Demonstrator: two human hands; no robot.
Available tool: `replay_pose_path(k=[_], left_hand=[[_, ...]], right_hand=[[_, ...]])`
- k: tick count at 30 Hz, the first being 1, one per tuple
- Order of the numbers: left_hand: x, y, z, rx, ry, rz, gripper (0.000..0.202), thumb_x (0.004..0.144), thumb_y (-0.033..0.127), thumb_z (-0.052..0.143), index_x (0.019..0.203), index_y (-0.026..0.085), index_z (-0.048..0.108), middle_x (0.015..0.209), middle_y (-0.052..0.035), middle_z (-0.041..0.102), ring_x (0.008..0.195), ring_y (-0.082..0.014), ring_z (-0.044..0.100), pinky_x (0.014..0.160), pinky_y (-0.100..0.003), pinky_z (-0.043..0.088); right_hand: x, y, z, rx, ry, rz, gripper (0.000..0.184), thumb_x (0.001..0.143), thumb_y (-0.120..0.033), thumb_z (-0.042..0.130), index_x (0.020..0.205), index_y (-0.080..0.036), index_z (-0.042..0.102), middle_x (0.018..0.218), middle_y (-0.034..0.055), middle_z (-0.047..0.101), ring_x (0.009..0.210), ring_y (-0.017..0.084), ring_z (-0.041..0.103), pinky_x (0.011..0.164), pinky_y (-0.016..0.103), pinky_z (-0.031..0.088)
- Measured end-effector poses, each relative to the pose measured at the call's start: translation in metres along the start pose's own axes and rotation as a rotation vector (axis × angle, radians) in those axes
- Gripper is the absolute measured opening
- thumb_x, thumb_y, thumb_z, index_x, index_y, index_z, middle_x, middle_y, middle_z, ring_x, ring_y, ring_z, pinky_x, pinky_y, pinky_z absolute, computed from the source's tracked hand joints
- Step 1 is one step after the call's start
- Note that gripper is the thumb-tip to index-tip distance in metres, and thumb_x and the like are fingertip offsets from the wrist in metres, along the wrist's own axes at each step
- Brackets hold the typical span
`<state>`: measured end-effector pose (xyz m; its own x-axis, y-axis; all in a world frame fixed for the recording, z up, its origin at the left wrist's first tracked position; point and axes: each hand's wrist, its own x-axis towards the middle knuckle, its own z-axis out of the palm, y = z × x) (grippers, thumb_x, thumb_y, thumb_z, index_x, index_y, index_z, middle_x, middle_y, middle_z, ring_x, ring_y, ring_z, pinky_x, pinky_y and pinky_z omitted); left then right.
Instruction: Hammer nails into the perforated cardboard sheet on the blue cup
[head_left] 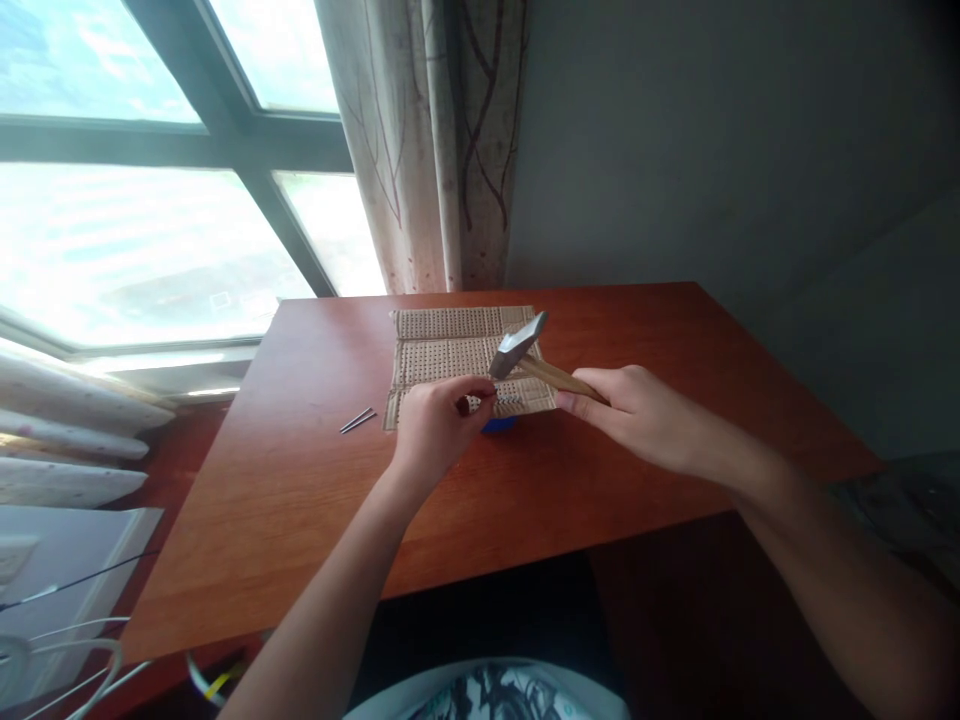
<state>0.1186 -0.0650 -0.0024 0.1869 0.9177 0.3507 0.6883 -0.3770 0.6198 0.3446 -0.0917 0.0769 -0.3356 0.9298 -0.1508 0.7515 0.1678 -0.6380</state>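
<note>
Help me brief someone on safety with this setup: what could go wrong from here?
The right hand holds the hammer close above the left hand, so a stray blow might hit it. Also, the two slim metal rods lie beside the mat and could roll if the table shakes.

The scene is viewed by one head-worn camera, faced forward and angled down over the desk (645, 330). It is placed above and behind the near edge, with the person's clothing (487, 692) caught nearest. The left hand (439, 415) and right hand (622, 405) are framed centrally; a window (142, 240) is included far left, a wall (690, 150) far right.
</note>
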Motion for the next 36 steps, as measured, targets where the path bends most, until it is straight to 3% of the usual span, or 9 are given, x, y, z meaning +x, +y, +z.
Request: replay_pose_path(k=[11,20,25,31,33,36], left_hand=[[0.001,-0.001,0.0,0.023,-0.029,-0.021,0.011,0.077,0.021,0.07,0.084,0.023,0.078,0.061,0.0041,0.068,0.05,-0.0092,0.055,0.054,-0.022,0.038],[0.001,0.0,-0.001,0.001,-0.047,-0.04,0.01,0.078,0.022,0.07,0.084,0.024,0.078,0.062,0.0044,0.068,0.051,-0.0091,0.055,0.054,-0.021,0.038],[0.001,0.0,-0.001,0.052,-0.061,-0.041,0.009,0.078,0.022,0.07,0.082,0.024,0.077,0.062,0.0042,0.068,0.051,-0.0098,0.055,0.055,-0.022,0.037],[0.002,0.001,-0.006,0.078,-0.112,-0.029,0.01,0.079,0.022,0.07,0.086,0.025,0.077,0.062,0.0043,0.067,0.054,-0.0109,0.056,0.055,-0.023,0.038],[0.0,-0.001,-0.009,0.096,-0.122,-0.005,0.012,0.08,0.022,0.069,0.09,0.026,0.076,0.067,0.0034,0.068,0.058,-0.0123,0.058,0.057,-0.024,0.041],[-0.005,-0.005,-0.014,0.145,-0.083,0.079,0.014,0.084,0.024,0.066,0.095,0.026,0.073,0.09,-0.0002,0.073,0.075,-0.0169,0.064,0.067,-0.029,0.047]], right_hand=[[-0.002,-0.001,0.011,0.012,-0.021,0.04,0.037,0.098,-0.049,0.045,0.078,-0.02,0.057,0.069,-0.0016,0.058,0.061,0.013,0.051,0.057,0.026,0.033],[-0.005,0.001,0.005,0.019,0.038,0.045,0.042,0.096,-0.054,0.045,0.072,-0.02,0.051,0.065,-0.0017,0.055,0.057,0.012,0.048,0.053,0.027,0.03],[-0.004,0.003,0.011,0.039,-0.042,0.056,0.039,0.097,-0.052,0.044,0.076,-0.02,0.055,0.067,-0.0013,0.057,0.059,0.013,0.05,0.055,0.027,0.032],[-0.004,0.005,0.013,0.035,-0.045,0.064,0.04,0.097,-0.052,0.044,0.075,-0.02,0.054,0.066,-0.0017,0.056,0.059,0.012,0.049,0.054,0.026,0.031],[-0.005,0.005,0.012,0.039,-0.047,0.062,0.041,0.097,-0.053,0.044,0.076,-0.02,0.054,0.066,-0.002,0.056,0.059,0.012,0.049,0.055,0.026,0.031],[-0.005,0.005,0.01,0.047,-0.042,0.057,0.041,0.097,-0.053,0.044,0.078,-0.02,0.056,0.067,-0.0021,0.056,0.061,0.012,0.049,0.056,0.026,0.033]])
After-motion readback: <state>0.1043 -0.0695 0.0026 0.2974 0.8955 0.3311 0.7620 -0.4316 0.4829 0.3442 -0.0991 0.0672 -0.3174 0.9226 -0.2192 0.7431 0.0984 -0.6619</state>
